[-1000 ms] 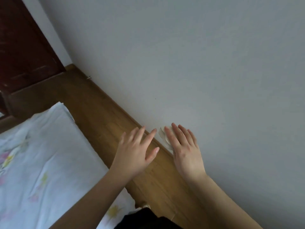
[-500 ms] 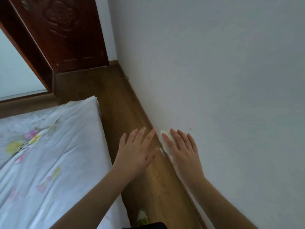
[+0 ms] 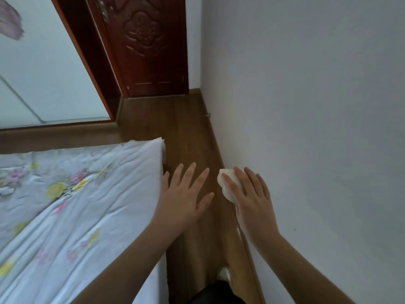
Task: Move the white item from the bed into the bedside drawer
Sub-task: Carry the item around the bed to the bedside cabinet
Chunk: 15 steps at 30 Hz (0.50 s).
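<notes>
A small white item (image 3: 225, 186), soft and crumpled like a tissue or cloth, sits under the fingers of my right hand (image 3: 249, 194), which holds it in front of the grey wall. My left hand (image 3: 186, 194) hovers beside it over the wooden floor, fingers spread, holding nothing. The bed (image 3: 76, 205), covered by a white sheet with pink and yellow flowers, fills the lower left. No bedside drawer is in view.
A narrow strip of wooden floor (image 3: 188, 139) runs between the bed and the grey wall (image 3: 306, 106). A dark red carved door (image 3: 144, 44) stands at its far end, with a sliding glass wardrobe panel (image 3: 43, 73) to its left.
The view has swung up and left, bringing the door and more of the bed into sight. Both hands keep their pose; more of the white item shows under my right fingers.
</notes>
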### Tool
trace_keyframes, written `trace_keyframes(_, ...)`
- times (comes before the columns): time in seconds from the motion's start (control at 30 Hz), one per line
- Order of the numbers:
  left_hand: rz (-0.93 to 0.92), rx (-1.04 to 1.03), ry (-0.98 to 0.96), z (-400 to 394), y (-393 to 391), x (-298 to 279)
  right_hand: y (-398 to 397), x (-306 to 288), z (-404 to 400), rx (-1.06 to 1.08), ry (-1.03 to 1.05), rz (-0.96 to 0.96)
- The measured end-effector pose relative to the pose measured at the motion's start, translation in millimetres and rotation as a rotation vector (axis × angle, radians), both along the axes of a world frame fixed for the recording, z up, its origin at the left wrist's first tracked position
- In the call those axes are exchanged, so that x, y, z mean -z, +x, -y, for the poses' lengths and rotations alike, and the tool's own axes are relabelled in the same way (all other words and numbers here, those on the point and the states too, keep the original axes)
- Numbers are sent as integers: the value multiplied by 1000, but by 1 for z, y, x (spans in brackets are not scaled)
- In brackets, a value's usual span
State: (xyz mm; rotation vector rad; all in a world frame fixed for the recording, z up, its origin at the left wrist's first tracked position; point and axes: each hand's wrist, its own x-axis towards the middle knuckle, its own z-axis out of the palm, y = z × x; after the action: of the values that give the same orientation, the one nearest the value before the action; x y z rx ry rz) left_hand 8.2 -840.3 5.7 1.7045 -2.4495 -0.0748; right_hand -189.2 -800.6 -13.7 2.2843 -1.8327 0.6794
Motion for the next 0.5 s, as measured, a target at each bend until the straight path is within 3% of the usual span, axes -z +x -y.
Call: trace_keyframes(0.5,123,-322,98,152,8,-14,14,9,224,-315,-18,101)
